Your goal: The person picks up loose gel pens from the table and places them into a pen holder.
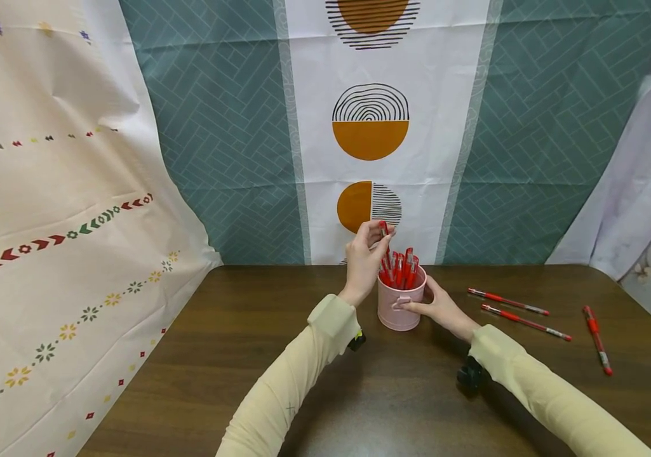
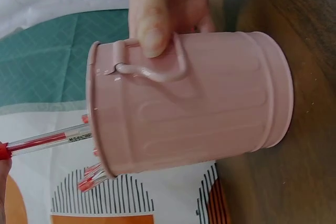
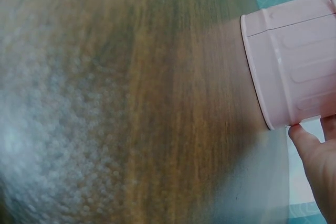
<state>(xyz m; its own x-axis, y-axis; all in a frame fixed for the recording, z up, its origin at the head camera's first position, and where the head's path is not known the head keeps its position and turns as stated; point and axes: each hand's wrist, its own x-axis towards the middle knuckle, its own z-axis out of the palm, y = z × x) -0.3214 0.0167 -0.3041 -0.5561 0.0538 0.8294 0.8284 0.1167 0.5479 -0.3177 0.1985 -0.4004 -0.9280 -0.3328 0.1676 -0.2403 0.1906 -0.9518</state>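
— Why does your right hand (image 1: 442, 311) grip the pink, ribbed metal bucket (image 1: 398, 314) near the brown wooden table's (image 1: 268, 311) far edge?
— Probably to steady it; your left hand (image 1: 364, 257) pinches a slim, red-ended clear plastic pen (image 2: 44, 140) over it, lower end perhaps inside, though hidden.

Head cam: worn high, faces fwd/down, farthest off; covers table (image 1: 234, 362) & cloth backdrop (image 1: 219, 127). L wrist cam: v. close, side-on to pink pail (image 2: 210, 98), rolled approx. quarter turn. R wrist cam: mostly table, rolled opp. way, pink pail at frame's right edge. Wrist views share pink pail.
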